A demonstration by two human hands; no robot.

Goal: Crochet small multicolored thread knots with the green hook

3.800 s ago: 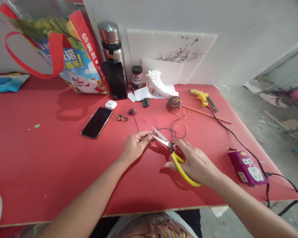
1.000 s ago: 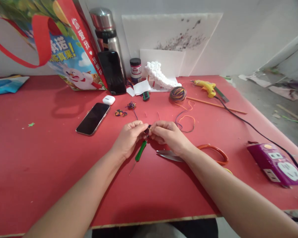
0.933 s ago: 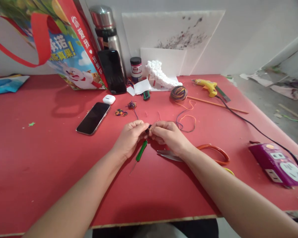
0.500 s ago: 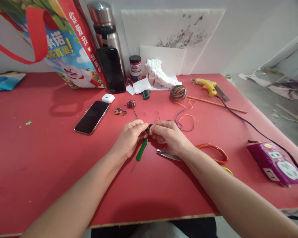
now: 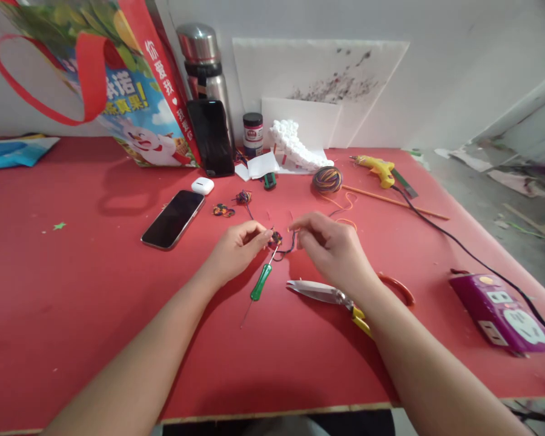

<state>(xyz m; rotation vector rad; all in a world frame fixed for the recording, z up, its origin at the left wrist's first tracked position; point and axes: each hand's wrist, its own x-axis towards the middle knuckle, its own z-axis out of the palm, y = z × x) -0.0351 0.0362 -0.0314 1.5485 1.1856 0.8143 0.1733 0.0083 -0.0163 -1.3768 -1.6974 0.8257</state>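
Note:
In the middle of the red table, my left hand [image 5: 243, 247] pinches a small dark multicoloured crochet piece [image 5: 276, 238] between thumb and fingers. A green-handled crochet hook [image 5: 261, 282] slants down from that piece, its thin end toward me. My right hand [image 5: 329, 245] is closed on a strand of dark yarn [image 5: 293, 240] that loops to the piece. Under my right wrist lie scissors [image 5: 318, 291] with red and yellow handles. Behind the hands rests a ball of multicoloured yarn [image 5: 327, 180], with loose strands trailing from it.
A phone [image 5: 173, 219], an earbud case [image 5: 203, 185] and small yarn pieces [image 5: 223, 210] lie at left centre. A bag [image 5: 149, 115], a flask [image 5: 208, 79] and a jar [image 5: 253, 134] stand behind. On the right are a yellow glue gun [image 5: 376, 169] and a purple power strip [image 5: 504, 312].
My right hand has drawn away to the right from the crochet piece, pulling the strand with it. The piece and yarn loop now show between the hands. The view has tilted slightly up.

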